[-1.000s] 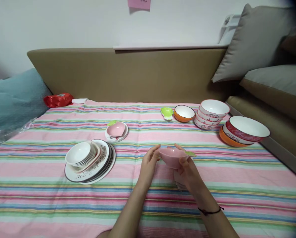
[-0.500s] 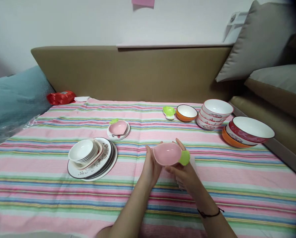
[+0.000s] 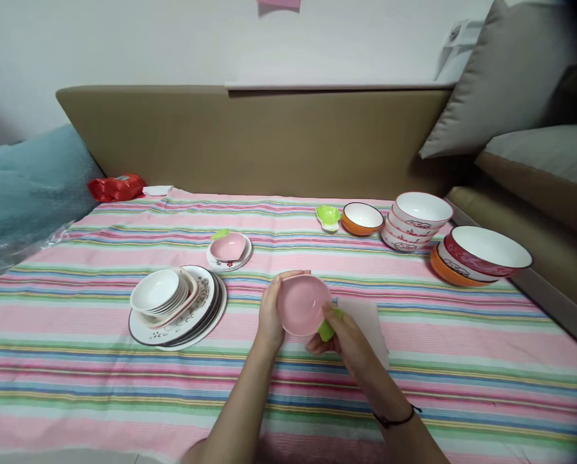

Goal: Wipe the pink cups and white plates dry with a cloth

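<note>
Head view: the pink dish is held up between both hands, tilted so that its hollow faces the camera, just above the striped counter. The left hand has its grip curled round the dish's left rim, thumb over the top edge. The right hand has its grip pinched on the green leaf tab at the dish's lower right. Just right of the pink dish, a white napkin lies flat on the counter, partly under the right hand. Left of the pink dish stands a stack of plates. Beyond it to the left is a second small pink dish on a saucer. Well beyond it to the right are a green dish, an orange bowl and stacked white bowls.
</note>
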Action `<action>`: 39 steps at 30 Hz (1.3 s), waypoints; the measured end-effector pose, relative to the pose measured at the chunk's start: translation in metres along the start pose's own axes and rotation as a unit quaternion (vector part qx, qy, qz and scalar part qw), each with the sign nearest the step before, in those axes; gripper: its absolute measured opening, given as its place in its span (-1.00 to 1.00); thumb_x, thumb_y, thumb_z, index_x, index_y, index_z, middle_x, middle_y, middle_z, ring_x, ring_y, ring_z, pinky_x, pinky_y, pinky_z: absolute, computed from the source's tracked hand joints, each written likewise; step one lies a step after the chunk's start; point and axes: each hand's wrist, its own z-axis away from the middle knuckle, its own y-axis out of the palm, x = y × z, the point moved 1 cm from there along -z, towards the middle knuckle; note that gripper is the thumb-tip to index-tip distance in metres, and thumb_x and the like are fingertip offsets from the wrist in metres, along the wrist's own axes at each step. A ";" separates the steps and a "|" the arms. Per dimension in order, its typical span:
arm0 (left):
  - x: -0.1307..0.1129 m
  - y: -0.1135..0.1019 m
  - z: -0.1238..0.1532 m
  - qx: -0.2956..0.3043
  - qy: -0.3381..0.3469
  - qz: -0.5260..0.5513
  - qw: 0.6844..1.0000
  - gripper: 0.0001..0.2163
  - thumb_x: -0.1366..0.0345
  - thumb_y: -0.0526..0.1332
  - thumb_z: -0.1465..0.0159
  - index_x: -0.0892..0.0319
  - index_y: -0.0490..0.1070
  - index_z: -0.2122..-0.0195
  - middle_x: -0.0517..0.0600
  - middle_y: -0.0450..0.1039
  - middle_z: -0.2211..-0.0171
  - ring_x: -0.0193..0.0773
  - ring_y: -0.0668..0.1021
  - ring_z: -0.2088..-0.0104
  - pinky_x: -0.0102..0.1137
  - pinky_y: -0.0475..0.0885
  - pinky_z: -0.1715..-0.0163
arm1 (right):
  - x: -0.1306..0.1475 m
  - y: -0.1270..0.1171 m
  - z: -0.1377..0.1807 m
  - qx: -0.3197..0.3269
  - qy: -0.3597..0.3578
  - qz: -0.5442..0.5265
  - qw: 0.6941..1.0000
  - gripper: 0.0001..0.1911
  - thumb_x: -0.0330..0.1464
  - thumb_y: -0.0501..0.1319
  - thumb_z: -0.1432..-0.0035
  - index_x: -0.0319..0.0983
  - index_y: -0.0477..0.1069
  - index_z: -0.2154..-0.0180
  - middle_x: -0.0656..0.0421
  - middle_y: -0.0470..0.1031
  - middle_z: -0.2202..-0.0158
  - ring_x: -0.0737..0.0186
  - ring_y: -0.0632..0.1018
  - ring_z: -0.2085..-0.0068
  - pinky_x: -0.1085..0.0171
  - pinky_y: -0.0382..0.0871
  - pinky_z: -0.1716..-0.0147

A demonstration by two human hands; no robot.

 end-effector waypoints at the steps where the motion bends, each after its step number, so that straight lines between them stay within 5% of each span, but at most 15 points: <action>1: -0.003 0.000 -0.001 0.021 -0.012 0.012 1.000 -0.52 -0.06 0.09 -0.25 0.28 0.56 0.20 0.19 0.54 0.08 0.04 0.53 0.04 -0.20 0.39 0.02 | 0.000 -0.002 0.001 0.013 0.001 0.001 1.000 -0.50 0.08 0.25 -0.05 -0.26 0.37 0.38 0.17 0.47 0.65 0.29 0.49 0.62 0.36 0.41 0.61; 5: -0.010 -0.004 -0.006 0.039 -0.039 0.119 0.991 -0.33 -0.18 -0.13 -0.29 0.29 0.51 0.04 0.18 0.40 -0.12 0.01 0.37 -0.19 -0.20 0.24 -0.17 | 0.002 -0.003 0.005 0.080 0.011 -0.015 0.997 -0.46 0.10 0.18 -0.09 -0.26 0.30 0.53 0.20 0.39 0.73 0.38 0.38 0.72 0.43 0.22 0.73; 10: -0.003 -0.006 0.000 0.064 -0.098 0.077 0.990 -0.29 -0.20 -0.09 -0.27 0.41 0.53 0.10 0.31 0.45 -0.03 0.13 0.40 -0.15 -0.14 0.21 -0.18 | 0.003 -0.002 0.003 0.036 0.021 0.049 0.998 -0.52 0.06 0.24 -0.05 -0.24 0.29 0.37 0.28 0.36 0.74 0.47 0.23 0.78 0.48 0.00 0.79; 14: -0.002 -0.003 0.002 0.066 -0.097 0.120 0.986 -0.28 -0.20 -0.13 -0.29 0.37 0.47 -0.01 0.27 0.40 -0.10 0.06 0.34 -0.20 -0.18 0.19 -0.20 | 0.007 -0.008 0.005 0.055 0.023 -0.011 0.998 -0.55 0.01 0.28 -0.03 -0.21 0.29 0.29 0.39 0.24 0.79 0.55 0.06 0.79 0.50 -0.18 0.79; 18: -0.011 -0.006 -0.002 0.042 -0.035 0.155 0.986 -0.28 -0.23 -0.12 -0.27 0.31 0.44 -0.07 0.19 0.29 -0.20 -0.06 0.24 -0.28 -0.29 0.14 -0.23 | 0.006 -0.008 0.006 0.077 0.002 -0.077 0.994 -0.55 0.04 0.25 -0.04 -0.20 0.22 0.44 0.43 0.10 0.83 0.58 -0.05 0.80 0.48 -0.23 0.78; 26: -0.007 -0.006 0.007 0.073 -0.097 0.024 0.992 -0.37 -0.12 0.01 -0.25 0.40 0.56 0.12 0.26 0.46 -0.04 0.14 0.35 -0.18 -0.23 0.21 -0.17 | -0.008 -0.001 -0.002 0.068 0.034 0.002 0.997 -0.61 -0.01 0.23 -0.10 -0.19 0.24 0.30 0.40 0.20 0.78 0.54 0.01 0.77 0.48 -0.20 0.75; 31: -0.004 -0.003 0.006 0.061 -0.104 0.045 0.992 -0.39 -0.11 0.00 -0.27 0.39 0.56 0.11 0.26 0.47 -0.02 0.13 0.38 -0.16 -0.19 0.20 -0.18 | -0.003 -0.005 0.002 0.068 0.035 -0.011 0.997 -0.60 -0.03 0.23 -0.12 -0.18 0.27 0.20 0.40 0.22 0.76 0.54 0.00 0.76 0.48 -0.21 0.74; 39: -0.011 -0.016 -0.002 -0.022 -0.087 0.137 0.986 -0.50 0.02 0.00 -0.31 0.36 0.54 0.11 0.23 0.48 -0.01 -0.03 0.45 -0.12 -0.25 0.23 -0.16 | -0.002 0.000 0.003 0.083 0.046 -0.067 0.993 -0.56 0.00 0.29 -0.02 -0.19 0.22 0.40 0.42 0.15 0.79 0.56 -0.02 0.77 0.47 -0.24 0.74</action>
